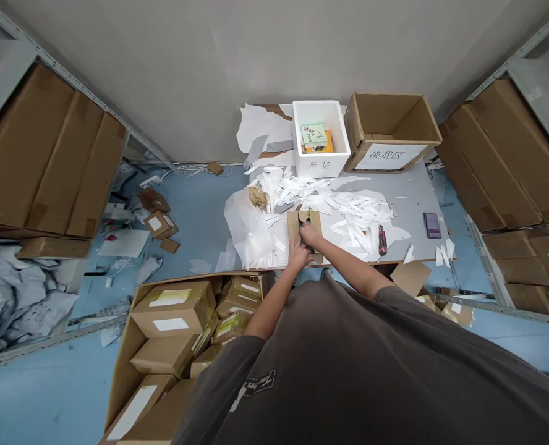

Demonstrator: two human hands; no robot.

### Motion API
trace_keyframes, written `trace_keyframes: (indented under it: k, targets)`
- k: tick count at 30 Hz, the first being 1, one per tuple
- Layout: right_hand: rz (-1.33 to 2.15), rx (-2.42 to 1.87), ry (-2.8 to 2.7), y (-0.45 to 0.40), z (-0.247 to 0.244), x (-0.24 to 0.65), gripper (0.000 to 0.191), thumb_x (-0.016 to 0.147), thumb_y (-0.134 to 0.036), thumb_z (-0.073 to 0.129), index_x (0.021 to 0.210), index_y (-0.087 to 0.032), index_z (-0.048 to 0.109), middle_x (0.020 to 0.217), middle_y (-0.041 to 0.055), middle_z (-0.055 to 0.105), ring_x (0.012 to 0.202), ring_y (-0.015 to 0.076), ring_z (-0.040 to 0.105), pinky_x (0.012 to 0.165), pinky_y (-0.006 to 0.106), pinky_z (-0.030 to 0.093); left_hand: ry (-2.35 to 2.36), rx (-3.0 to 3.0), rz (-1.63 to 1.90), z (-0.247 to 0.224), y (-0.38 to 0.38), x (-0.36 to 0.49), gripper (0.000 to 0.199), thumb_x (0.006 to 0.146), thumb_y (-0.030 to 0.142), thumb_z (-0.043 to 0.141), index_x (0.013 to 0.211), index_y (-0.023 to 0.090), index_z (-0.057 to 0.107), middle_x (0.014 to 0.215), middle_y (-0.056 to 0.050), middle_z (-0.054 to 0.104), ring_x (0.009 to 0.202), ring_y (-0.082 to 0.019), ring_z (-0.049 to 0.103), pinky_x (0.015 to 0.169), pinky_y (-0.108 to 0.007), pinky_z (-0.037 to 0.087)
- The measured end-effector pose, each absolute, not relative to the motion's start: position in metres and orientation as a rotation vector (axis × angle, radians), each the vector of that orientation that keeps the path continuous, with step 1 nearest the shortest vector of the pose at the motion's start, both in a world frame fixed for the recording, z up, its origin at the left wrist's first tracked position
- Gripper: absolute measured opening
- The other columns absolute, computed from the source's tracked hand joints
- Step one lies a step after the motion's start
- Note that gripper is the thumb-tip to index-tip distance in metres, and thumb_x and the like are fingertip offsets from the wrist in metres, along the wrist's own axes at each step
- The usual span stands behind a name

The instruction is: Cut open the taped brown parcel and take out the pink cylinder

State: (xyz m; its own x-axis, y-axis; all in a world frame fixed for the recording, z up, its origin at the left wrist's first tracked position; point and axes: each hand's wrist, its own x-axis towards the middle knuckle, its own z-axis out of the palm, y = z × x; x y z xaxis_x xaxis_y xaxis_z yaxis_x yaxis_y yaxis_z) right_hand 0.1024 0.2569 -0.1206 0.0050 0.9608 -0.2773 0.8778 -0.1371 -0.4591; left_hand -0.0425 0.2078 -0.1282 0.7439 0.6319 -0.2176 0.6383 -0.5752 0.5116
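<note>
On the table's near edge lies a small cardboard box with its flaps spread apart. Something dark shows inside it, mostly covered by my hands. My left hand holds the near left side of the box, its fingers against the cardboard. From the right, my right hand reaches into the opening with its fingers curled; what they grasp is hidden. White paper strips lie scattered behind the box. A red and black box cutter rests to the right.
A white foam box with small packages and an open carton stand at the table's back. Clear plastic bag lies left. Below it, a large carton holds several parcels. Shelves of boxes flank both sides. A phone-like object lies right.
</note>
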Motion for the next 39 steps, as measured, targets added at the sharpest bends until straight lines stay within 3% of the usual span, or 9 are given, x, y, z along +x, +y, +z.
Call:
trace_keyframes:
  k: [3,8,15,20,25,29,33,36,39]
  targets:
    - [0.826,-2.190,-1.962,0.263,-0.119,0.096,0.043,0.088,-0.016,0.071,0.130,-0.006,0.073,0.127,0.0276,0.074,0.129,0.0406,0.063,0.115,0.050,0.047,0.987,2.340,0.013,-0.129,0.203,-0.045,0.012,0.090,0.035,0.083,0.098,0.028,0.089,0.144,-0.010,0.074,0.168,-0.038,0.028,0.139,-0.065,0.005]
    - [0.637,-2.204,-1.947,0.247,-0.109,0.110,0.066,0.097,-0.013,0.057,0.162,-0.015,0.048,0.170,0.0185,0.044,0.159,0.0332,0.035,0.127,0.050,0.037,1.009,2.280,0.005,-0.131,0.200,-0.050,0.015,0.092,0.040,0.082,0.097,0.028,0.087,0.133,-0.011,0.079,0.168,-0.037,0.028,0.138,-0.065,0.006]
    - [0.593,-2.207,-2.119,0.262,-0.093,0.141,0.043,0.098,-0.011,0.053,0.138,-0.015,0.069,0.150,0.0214,0.060,0.144,0.0388,0.040,0.116,0.054,0.041,1.032,2.256,-0.012,-0.131,0.196,-0.051,0.027,0.092,0.040,0.078,0.115,0.027,0.085,0.134,-0.011,0.078,0.167,-0.037,0.028,0.137,-0.068,0.005]
    - [0.549,-2.318,-1.993,0.232,-0.095,0.184,0.041,0.103,-0.015,0.048,0.138,-0.017,0.070,0.163,0.0180,0.054,0.145,0.0425,0.039,0.120,0.062,0.029,1.104,2.204,0.101,-0.125,0.194,-0.052,0.028,0.098,0.042,0.066,0.104,0.027,0.089,0.130,-0.010,0.079,0.167,-0.036,0.028,0.138,-0.065,-0.001]
    - [0.623,-2.354,-1.945,0.216,-0.107,0.181,0.048,0.105,-0.018,0.046,0.151,-0.018,0.061,0.168,0.0204,0.048,0.156,0.0400,0.031,0.122,0.058,0.030,1.217,2.137,0.026,-0.122,0.194,-0.023,0.045,0.097,0.065,0.068,0.098,0.024,0.088,0.158,-0.014,0.062,0.170,-0.042,0.015,0.135,-0.073,-0.004]
    - [0.585,-2.411,-1.858,0.227,-0.113,0.163,0.044,0.105,-0.016,0.046,0.143,-0.015,0.067,0.155,0.0257,0.055,0.148,0.0411,0.037,0.120,0.059,0.035,1.280,2.079,-0.025,-0.124,0.192,-0.005,0.055,0.092,0.073,0.070,0.106,0.022,0.086,0.162,-0.018,0.058,0.170,-0.046,0.009,0.129,-0.080,-0.010]
    - [0.798,-2.198,-2.013,0.228,-0.121,0.150,0.042,0.100,-0.012,0.051,0.136,-0.016,0.072,0.142,0.0206,0.062,0.143,0.0378,0.044,0.124,0.055,0.038,1.353,2.121,0.106,-0.125,0.182,-0.002,0.054,0.094,0.069,0.069,0.115,0.022,0.084,0.153,-0.019,0.063,0.167,-0.047,0.020,0.131,-0.078,-0.010]
    - [0.909,-2.086,-2.074,0.224,-0.127,0.144,0.049,0.095,-0.010,0.057,0.143,-0.013,0.068,0.152,0.0211,0.058,0.148,0.0356,0.044,0.126,0.052,0.038,1.383,2.145,0.178,-0.125,0.175,-0.002,0.058,0.092,0.066,0.072,0.125,0.020,0.082,0.154,-0.021,0.062,0.163,-0.048,0.030,0.134,-0.074,-0.006]
    - [0.747,-2.072,-2.036,0.229,-0.128,0.143,0.067,0.095,-0.012,0.059,0.161,-0.013,0.054,0.174,0.0216,0.037,0.162,0.0367,0.028,0.131,0.056,0.029,1.385,2.155,0.204,-0.124,0.170,-0.001,0.063,0.090,0.066,0.075,0.129,0.017,0.080,0.161,-0.023,0.056,0.164,-0.049,0.027,0.137,-0.070,-0.001]
